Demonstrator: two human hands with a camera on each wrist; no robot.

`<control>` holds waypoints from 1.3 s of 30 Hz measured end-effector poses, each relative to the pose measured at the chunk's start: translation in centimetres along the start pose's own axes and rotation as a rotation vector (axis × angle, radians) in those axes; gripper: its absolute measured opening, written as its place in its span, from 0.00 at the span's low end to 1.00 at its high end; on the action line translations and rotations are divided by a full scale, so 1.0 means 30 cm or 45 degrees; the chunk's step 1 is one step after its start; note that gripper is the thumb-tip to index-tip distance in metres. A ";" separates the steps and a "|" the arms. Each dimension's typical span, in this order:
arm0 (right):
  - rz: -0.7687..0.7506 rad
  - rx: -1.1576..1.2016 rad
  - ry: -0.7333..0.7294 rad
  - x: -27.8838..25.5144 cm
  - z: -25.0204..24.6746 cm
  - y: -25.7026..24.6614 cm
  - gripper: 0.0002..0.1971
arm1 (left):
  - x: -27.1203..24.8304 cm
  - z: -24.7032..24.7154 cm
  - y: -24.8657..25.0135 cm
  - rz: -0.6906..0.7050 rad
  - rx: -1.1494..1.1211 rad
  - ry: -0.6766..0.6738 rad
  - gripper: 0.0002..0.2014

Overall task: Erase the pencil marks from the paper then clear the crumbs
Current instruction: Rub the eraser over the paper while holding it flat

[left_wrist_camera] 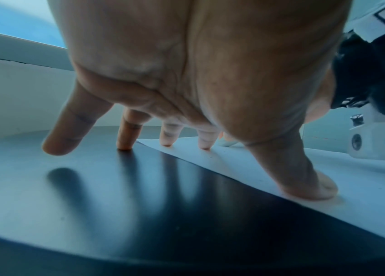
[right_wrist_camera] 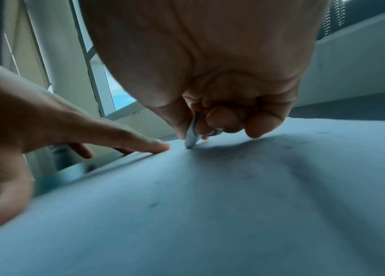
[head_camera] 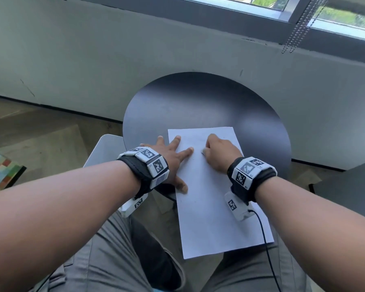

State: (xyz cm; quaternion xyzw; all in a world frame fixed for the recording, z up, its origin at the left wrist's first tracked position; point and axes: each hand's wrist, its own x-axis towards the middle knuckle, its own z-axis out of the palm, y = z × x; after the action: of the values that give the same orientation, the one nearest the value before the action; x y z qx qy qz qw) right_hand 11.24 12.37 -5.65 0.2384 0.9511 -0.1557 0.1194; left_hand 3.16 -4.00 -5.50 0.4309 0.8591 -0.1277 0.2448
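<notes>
A white sheet of paper (head_camera: 211,197) lies on a round black table (head_camera: 198,102), its near end hanging over the table's edge above my lap. My left hand (head_camera: 173,157) lies flat with fingers spread, pressing the paper's left edge; in the left wrist view two fingertips (left_wrist_camera: 166,143) and the thumb sit on the paper (left_wrist_camera: 328,177). My right hand (head_camera: 217,151) is curled on the upper part of the sheet and pinches a small pale eraser (right_wrist_camera: 192,138), its tip touching the paper (right_wrist_camera: 210,205). Small dark specks lie on the sheet.
The table stands against a grey wall under a window, with bead cords (head_camera: 299,26) hanging at the right. A pale chair seat (head_camera: 105,150) is left of the table. A black cable (head_camera: 266,245) runs from my right wrist across the paper.
</notes>
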 end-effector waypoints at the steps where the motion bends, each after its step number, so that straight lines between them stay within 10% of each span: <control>1: -0.050 -0.013 -0.005 -0.017 0.008 -0.019 0.10 | 0.000 -0.001 0.000 0.001 0.002 0.007 0.61; 5: -0.417 -0.120 -0.169 -0.118 0.077 -0.081 0.20 | 0.005 0.001 -0.002 0.015 0.008 0.006 0.61; 10: -0.009 -0.017 -0.012 -0.041 -0.020 0.054 0.08 | 0.003 -0.009 0.012 -0.011 0.028 -0.024 0.60; 15: -0.506 -0.177 -0.105 -0.191 0.043 -0.014 0.08 | 0.013 -0.023 0.031 -0.006 0.015 -0.073 0.59; 21: -0.012 0.009 -0.050 -0.081 -0.017 0.078 0.09 | 0.014 -0.036 0.047 -0.033 0.041 -0.112 0.59; 26: -0.266 -0.071 -0.183 -0.185 0.057 -0.004 0.15 | 0.003 -0.037 0.048 -0.047 0.028 -0.109 0.59; 31: 0.085 0.091 -0.059 -0.088 -0.014 0.150 0.08 | -0.046 -0.033 0.076 -0.132 0.084 -0.141 0.57; 39: -0.164 0.157 -0.142 -0.063 -0.022 0.137 0.06 | -0.050 -0.098 0.103 0.063 0.181 0.133 0.31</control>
State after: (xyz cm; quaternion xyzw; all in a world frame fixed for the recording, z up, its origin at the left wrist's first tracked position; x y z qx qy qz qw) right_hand 14.78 15.28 -5.46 0.1746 0.9450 -0.2342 0.1470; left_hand 5.49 -1.93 -2.24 0.4743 0.8486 -0.1598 0.1715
